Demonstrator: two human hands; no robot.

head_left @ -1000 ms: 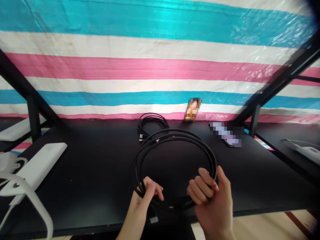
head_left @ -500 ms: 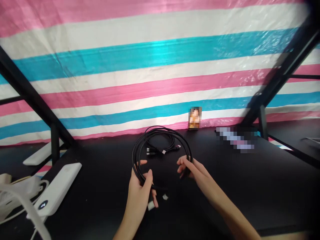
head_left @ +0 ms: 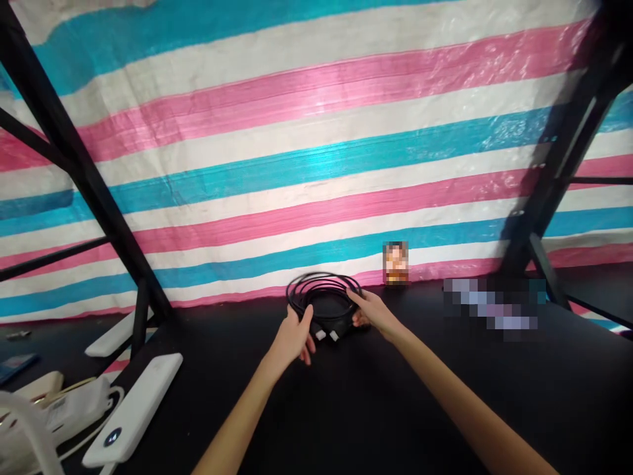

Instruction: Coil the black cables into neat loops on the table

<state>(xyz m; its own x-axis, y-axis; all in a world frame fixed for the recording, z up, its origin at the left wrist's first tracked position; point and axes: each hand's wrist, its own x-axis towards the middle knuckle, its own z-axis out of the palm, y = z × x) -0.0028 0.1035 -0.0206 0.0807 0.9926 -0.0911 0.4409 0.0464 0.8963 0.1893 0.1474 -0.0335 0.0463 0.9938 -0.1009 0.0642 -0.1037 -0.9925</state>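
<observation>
A coil of black cable [head_left: 309,278] is held up by its two sides, toward the back of the black table. My left hand [head_left: 293,338] grips its left side, the thumb lying across the strands. On the opposite side my right hand [head_left: 374,313] pinches the loops between thumb and fingers. Inside and just below the held loops, more black cable shows, coiled; I cannot tell whether the two coils touch. A pale plug [head_left: 320,335] and a second pale plug [head_left: 334,336] stick out toward me between my hands.
A white power bank [head_left: 141,406] with a round dark display lies at the left, beside a white power strip [head_left: 74,412] and cords. Black frame bars [head_left: 99,204] rise at both sides. A striped sheet [head_left: 316,158] hangs behind. Two blurred-out items lie at the back right.
Both hands have carried the cable coil away from me, over to the other coiled cable at the back. The view has tilted up a little.
</observation>
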